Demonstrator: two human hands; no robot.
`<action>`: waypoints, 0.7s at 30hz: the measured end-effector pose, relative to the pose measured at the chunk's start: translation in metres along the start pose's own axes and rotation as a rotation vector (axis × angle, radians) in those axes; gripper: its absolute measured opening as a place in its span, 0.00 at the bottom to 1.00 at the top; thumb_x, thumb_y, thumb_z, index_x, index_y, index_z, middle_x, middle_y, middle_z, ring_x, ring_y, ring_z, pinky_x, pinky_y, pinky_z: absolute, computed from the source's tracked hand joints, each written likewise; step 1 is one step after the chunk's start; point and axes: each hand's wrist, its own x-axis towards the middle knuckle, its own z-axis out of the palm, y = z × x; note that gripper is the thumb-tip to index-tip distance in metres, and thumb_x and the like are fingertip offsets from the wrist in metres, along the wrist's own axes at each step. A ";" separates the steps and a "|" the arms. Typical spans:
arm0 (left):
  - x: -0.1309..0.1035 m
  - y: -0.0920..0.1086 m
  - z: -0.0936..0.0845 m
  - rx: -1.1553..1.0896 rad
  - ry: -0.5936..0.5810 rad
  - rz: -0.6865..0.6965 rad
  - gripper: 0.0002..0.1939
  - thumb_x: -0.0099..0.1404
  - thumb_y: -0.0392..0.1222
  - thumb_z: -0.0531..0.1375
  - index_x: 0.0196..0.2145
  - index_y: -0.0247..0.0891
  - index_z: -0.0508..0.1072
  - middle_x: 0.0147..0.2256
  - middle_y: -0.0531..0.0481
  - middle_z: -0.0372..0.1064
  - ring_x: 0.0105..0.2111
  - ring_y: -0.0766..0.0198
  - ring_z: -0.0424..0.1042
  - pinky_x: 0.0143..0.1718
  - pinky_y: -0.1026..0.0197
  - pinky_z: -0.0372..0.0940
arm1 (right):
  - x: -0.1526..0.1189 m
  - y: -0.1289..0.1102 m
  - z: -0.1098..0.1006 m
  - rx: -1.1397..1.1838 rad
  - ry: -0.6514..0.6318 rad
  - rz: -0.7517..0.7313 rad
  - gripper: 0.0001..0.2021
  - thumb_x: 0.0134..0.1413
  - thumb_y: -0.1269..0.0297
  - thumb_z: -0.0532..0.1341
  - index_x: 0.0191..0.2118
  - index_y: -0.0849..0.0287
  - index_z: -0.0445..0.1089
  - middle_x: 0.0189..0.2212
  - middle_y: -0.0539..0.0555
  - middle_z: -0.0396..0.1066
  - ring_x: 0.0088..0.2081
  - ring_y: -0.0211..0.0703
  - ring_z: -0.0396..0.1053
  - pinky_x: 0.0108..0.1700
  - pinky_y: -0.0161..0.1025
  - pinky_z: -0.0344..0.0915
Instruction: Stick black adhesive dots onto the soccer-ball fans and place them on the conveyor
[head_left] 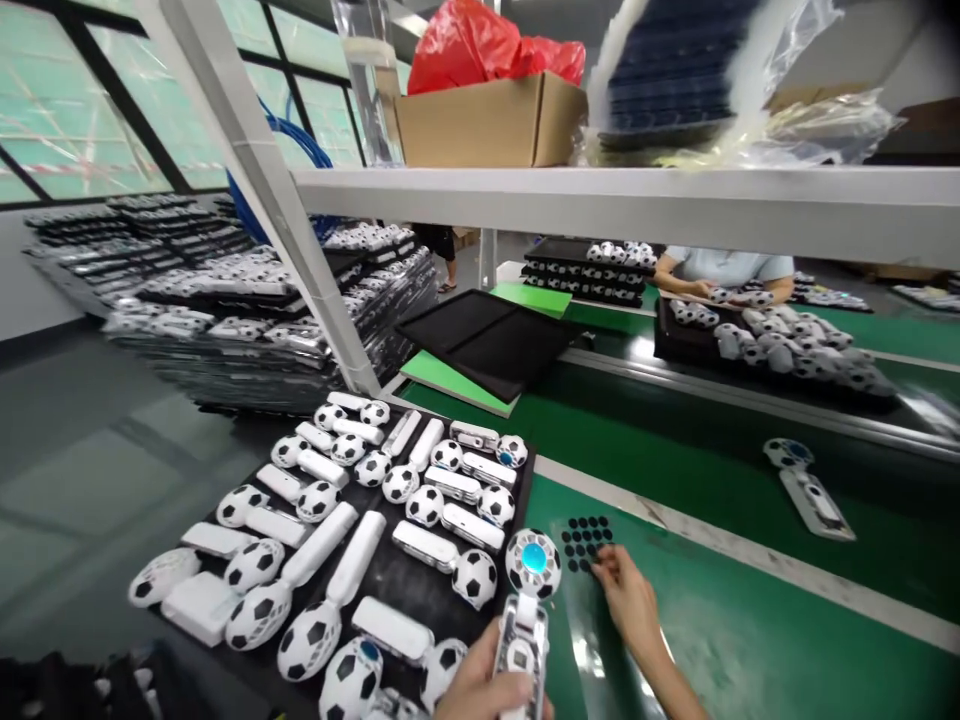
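At the bottom centre, my left hand (487,680) is wrapped round the white handle of a soccer-ball-patterned device (534,563), whose round head has a blue centre and points up. To its right, the fingers of my right hand (626,590) are pinched together at the lower right edge of a clear sheet with rows of black round stickers (587,536). Whether a sticker is between those fingertips is too small to tell. A black tray (427,590) left of my hands holds several similar white devices.
Another such device (810,490) lies on the green conveyor (697,440) at right. A black empty tray (487,335) rests on green boards behind. A white shelf (600,205) crosses above, bearing a cardboard box (487,120). Stacked trays stand left; a person sits across.
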 end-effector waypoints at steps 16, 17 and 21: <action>0.006 0.012 0.026 0.521 -0.019 0.205 0.37 0.54 0.44 0.61 0.59 0.36 0.54 0.53 0.40 0.63 0.46 0.51 0.68 0.45 0.53 0.67 | -0.104 -0.099 -0.027 0.368 -0.316 -0.040 0.03 0.43 0.65 0.59 0.26 0.59 0.68 0.19 0.46 0.63 0.22 0.35 0.63 0.26 0.33 0.61; 0.007 0.011 0.024 0.563 -0.019 0.240 0.37 0.53 0.43 0.60 0.59 0.36 0.53 0.56 0.39 0.60 0.51 0.49 0.65 0.50 0.51 0.64 | -0.107 -0.101 -0.025 0.323 -0.312 -0.093 0.03 0.44 0.67 0.58 0.28 0.58 0.68 0.21 0.46 0.64 0.23 0.35 0.63 0.27 0.33 0.61; 0.009 0.010 0.021 0.714 0.000 0.329 0.36 0.54 0.39 0.57 0.60 0.35 0.54 0.59 0.41 0.56 0.59 0.50 0.56 0.59 0.51 0.55 | -0.111 -0.103 -0.022 0.083 -0.270 -0.293 0.06 0.49 0.72 0.55 0.29 0.57 0.68 0.24 0.48 0.65 0.27 0.37 0.64 0.31 0.34 0.60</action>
